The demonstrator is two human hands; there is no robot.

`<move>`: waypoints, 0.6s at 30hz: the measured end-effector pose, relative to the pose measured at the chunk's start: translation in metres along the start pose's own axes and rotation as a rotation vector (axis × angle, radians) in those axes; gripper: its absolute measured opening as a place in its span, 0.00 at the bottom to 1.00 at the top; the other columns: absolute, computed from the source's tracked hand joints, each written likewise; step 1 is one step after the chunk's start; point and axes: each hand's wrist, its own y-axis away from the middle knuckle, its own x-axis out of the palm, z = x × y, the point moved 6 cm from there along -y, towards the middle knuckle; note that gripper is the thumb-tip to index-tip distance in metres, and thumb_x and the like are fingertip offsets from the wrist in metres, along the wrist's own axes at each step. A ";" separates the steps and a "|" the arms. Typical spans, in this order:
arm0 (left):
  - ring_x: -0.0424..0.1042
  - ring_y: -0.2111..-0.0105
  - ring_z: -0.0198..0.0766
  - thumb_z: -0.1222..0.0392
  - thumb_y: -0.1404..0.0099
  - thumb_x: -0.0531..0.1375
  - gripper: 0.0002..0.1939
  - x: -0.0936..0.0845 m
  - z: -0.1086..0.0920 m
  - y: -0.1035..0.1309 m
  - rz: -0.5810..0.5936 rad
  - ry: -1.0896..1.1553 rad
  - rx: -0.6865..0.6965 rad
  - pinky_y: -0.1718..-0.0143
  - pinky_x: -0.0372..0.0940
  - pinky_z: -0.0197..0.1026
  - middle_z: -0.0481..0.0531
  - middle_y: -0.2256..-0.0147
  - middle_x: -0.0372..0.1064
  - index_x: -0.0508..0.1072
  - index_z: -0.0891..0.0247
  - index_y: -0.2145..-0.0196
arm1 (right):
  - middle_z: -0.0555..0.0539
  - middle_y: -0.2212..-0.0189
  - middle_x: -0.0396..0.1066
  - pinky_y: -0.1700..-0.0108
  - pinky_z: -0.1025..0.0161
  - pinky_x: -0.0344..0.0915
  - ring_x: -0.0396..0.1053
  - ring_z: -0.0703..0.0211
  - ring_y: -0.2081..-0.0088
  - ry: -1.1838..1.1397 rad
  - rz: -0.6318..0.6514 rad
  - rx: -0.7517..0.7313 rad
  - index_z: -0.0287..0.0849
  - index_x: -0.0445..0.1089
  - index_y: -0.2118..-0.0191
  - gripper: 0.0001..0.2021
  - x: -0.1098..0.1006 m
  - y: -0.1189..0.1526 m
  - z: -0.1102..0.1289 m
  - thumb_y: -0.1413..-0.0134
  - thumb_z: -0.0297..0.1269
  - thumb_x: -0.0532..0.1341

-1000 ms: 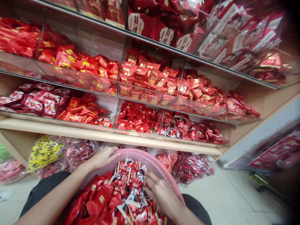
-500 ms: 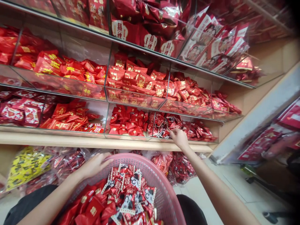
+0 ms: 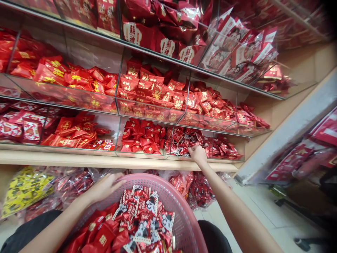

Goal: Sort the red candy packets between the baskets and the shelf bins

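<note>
A pink perforated basket (image 3: pixel 188 207) sits in front of me, with red packets and black-and-white patterned red packets (image 3: pixel 144 218) in it. My left hand (image 3: pixel 106 188) rests on the basket's rim at its upper left, fingers closed over the edge. At the lowest shelf, my right hand (image 3: pixel 198 154) is at the front edge of a compartment of dark red patterned packets (image 3: pixel 184 138). Its fingers are pinched together; whatever they hold is too small to make out.
Shelves with clear dividers hold red packets (image 3: pixel 158 89). Under the wooden ledge (image 3: pixel 79 158) lie plastic bags of packets, one yellow (image 3: pixel 26 188). A dark chair-like base (image 3: pixel 302 242) stands on the tiled floor at the right.
My right hand has shifted slightly left and down along the compartment's front. My left hand stays on the basket rim. The whole view has moved a little.
</note>
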 end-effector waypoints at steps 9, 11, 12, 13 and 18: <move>0.70 0.61 0.42 0.43 0.40 0.46 0.22 0.001 0.002 0.000 0.018 0.021 0.046 0.58 0.59 0.38 0.52 0.62 0.72 0.69 0.58 0.60 | 0.48 0.84 0.66 0.74 0.67 0.51 0.60 0.61 0.78 -0.152 -0.085 -0.072 0.42 0.62 0.85 0.16 -0.010 0.000 -0.002 0.53 0.42 0.52; 0.70 0.61 0.41 0.43 0.40 0.46 0.22 0.001 0.001 0.001 0.018 0.018 0.052 0.58 0.59 0.38 0.51 0.62 0.72 0.70 0.58 0.60 | 0.48 0.83 0.66 0.74 0.67 0.52 0.61 0.61 0.78 -0.207 -0.138 -0.115 0.41 0.63 0.83 0.17 -0.019 0.006 -0.001 0.52 0.45 0.51; 0.70 0.61 0.41 0.43 0.39 0.45 0.22 0.001 0.000 0.001 0.020 0.016 0.056 0.59 0.59 0.38 0.51 0.62 0.72 0.70 0.58 0.60 | 0.48 0.83 0.67 0.73 0.67 0.53 0.61 0.61 0.78 -0.244 -0.170 -0.140 0.41 0.64 0.83 0.18 -0.025 0.010 -0.001 0.52 0.46 0.50; 0.70 0.62 0.41 0.43 0.39 0.45 0.22 0.001 0.000 0.001 0.021 0.015 0.059 0.59 0.59 0.38 0.51 0.62 0.72 0.70 0.58 0.61 | 0.48 0.83 0.67 0.73 0.66 0.53 0.61 0.61 0.78 -0.285 -0.200 -0.162 0.40 0.65 0.82 0.19 -0.030 0.015 0.000 0.52 0.48 0.50; 0.70 0.61 0.42 0.43 0.39 0.46 0.22 0.002 0.001 0.001 0.020 0.009 0.068 0.60 0.60 0.37 0.52 0.62 0.72 0.70 0.59 0.60 | 0.46 0.79 0.69 0.71 0.66 0.56 0.63 0.61 0.76 -0.465 -0.224 -0.198 0.38 0.69 0.76 0.20 -0.051 0.043 0.005 0.52 0.51 0.52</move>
